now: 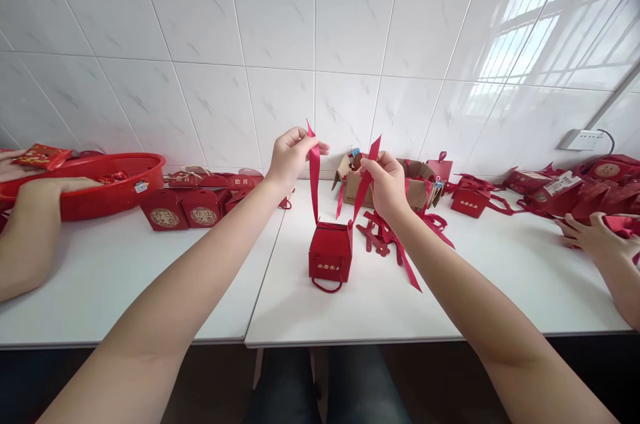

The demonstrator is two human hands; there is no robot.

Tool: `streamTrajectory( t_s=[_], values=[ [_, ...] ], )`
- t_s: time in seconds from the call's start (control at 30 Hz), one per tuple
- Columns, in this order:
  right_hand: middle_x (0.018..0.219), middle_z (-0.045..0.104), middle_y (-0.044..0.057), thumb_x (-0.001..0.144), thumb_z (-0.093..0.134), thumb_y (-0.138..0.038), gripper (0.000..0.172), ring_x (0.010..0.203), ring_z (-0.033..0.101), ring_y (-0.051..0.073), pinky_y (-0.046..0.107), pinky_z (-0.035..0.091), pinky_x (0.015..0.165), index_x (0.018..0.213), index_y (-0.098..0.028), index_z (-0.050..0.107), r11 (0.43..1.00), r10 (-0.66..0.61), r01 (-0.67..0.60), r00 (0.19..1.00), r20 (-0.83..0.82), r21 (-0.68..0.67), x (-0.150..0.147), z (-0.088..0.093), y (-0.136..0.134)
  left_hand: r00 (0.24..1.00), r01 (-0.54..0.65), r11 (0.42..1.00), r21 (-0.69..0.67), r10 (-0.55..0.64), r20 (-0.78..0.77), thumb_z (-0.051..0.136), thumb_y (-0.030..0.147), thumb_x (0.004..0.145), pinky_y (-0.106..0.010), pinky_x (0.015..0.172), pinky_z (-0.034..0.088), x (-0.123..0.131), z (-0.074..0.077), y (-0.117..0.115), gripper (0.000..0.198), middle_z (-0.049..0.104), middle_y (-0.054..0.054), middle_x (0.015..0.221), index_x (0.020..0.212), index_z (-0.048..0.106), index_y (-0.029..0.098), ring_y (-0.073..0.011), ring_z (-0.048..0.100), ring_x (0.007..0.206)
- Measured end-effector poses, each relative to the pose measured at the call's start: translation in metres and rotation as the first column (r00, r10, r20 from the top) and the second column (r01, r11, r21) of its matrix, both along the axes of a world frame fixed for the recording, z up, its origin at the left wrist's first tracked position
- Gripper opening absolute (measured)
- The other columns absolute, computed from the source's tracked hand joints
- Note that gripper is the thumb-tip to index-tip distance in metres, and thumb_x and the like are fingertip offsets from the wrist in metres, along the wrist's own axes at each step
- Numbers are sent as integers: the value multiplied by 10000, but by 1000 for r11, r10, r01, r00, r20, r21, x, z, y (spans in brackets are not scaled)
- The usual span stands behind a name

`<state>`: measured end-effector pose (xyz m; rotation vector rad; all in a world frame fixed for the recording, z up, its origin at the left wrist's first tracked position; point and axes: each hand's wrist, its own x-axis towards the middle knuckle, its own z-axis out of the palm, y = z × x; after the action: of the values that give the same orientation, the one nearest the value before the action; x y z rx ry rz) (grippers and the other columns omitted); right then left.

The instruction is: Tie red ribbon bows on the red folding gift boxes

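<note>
A small red gift box [330, 253] with gold lettering stands on the white table [380, 304], a loop hanging at its front. A red ribbon [315, 174] rises from the box in two ends. My left hand [290, 156] pinches the left end, held up above the box. My right hand [385, 181] pinches the right ribbon end at about the same height. Both hands are closed on the ribbon, roughly a box-width apart.
Loose red ribbons [395, 241] lie right of the box. A cardboard box [415, 187] sits by the tiled wall. Finished red boxes [185, 207] and a red basket [95, 187] are at left. Other people's hands [595, 237] work at both sides.
</note>
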<state>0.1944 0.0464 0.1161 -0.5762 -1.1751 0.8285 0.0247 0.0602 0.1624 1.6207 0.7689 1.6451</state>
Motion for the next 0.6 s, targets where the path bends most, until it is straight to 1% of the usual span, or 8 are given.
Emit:
streamTrajectory(
  t_s=[0.07, 0.13, 0.23, 0.33, 0.4, 0.47, 0.53, 0.6],
  values=[
    [617, 536, -46, 717, 680, -225, 239, 587, 555, 85, 230, 481, 609, 643, -206, 454, 1000, 1, -1, 1000, -3, -14, 1, 2, 0, 999, -14, 1000, 9, 14, 34, 587, 173, 711, -259, 630, 454, -1, 0, 2, 210, 597, -1, 597, 558, 443, 179, -127, 594, 629],
    [630, 540, -41, 702, 718, -264, 239, 610, 566, 93, 235, 480, 621, 659, -206, 490, 1000, 2, -2, 1000, 10, 3, 2, 2, -1, 997, -61, 997, 40, 59, 48, 642, 176, 684, -242, 609, 436, -2, -2, 4, 229, 525, 27, 552, 547, 459, 177, -100, 527, 577],
    [672, 579, -22, 726, 714, -339, 193, 631, 566, 98, 246, 485, 651, 711, -203, 577, 998, -2, -2, 998, 62, 55, 4, 0, -2, 995, -96, 991, 97, 95, 9, 745, 250, 648, -235, 615, 429, -5, -5, 5, 254, 489, 40, 557, 568, 516, 172, -86, 484, 568],
    [717, 614, -4, 772, 664, -404, 206, 689, 585, 108, 261, 495, 718, 731, -203, 644, 995, -34, 28, 998, 60, 93, 6, -2, -2, 996, -77, 993, 88, 81, -48, 790, 332, 621, -245, 651, 451, -7, -6, 4, 252, 562, 15, 625, 637, 604, 163, -100, 528, 620],
    [754, 635, 2, 765, 673, -404, 199, 735, 602, 117, 270, 501, 753, 744, -206, 666, 993, -78, 73, 996, 45, 94, 6, -3, -2, 995, -53, 996, 75, 59, -77, 779, 358, 638, -259, 717, 474, -8, -7, 2, 245, 631, -19, 714, 710, 661, 156, -124, 581, 703],
    [785, 652, -1, 730, 714, -369, 173, 759, 615, 122, 277, 509, 768, 796, -215, 673, 990, -113, 110, 993, 34, 85, 6, -2, -3, 995, -33, 996, 85, 41, -86, 762, 339, 665, -274, 797, 483, -8, -7, 1, 224, 673, -45, 810, 771, 691, 155, -147, 616, 804],
    [778, 654, -15, 698, 746, -328, 231, 768, 624, 124, 287, 517, 786, 892, -232, 666, 990, -129, 128, 991, 23, 65, 5, 0, -3, 996, -35, 993, 112, 44, -82, 756, 287, 671, -279, 831, 484, -7, -7, -1, 196, 685, -48, 850, 809, 693, 162, -155, 627, 852],
    [776, 656, -24, 679, 760, -306, 335, 786, 632, 129, 302, 520, 812, 990, -245, 651, 992, -120, 120, 993, 15, 39, 4, 3, -4, 997, -43, 992, 117, 51, -63, 755, 244, 669, -280, 806, 493, -7, -7, -2, 264, 684, -29, 828, 914, 673, 186, -152, 636, 826]
  ],
)
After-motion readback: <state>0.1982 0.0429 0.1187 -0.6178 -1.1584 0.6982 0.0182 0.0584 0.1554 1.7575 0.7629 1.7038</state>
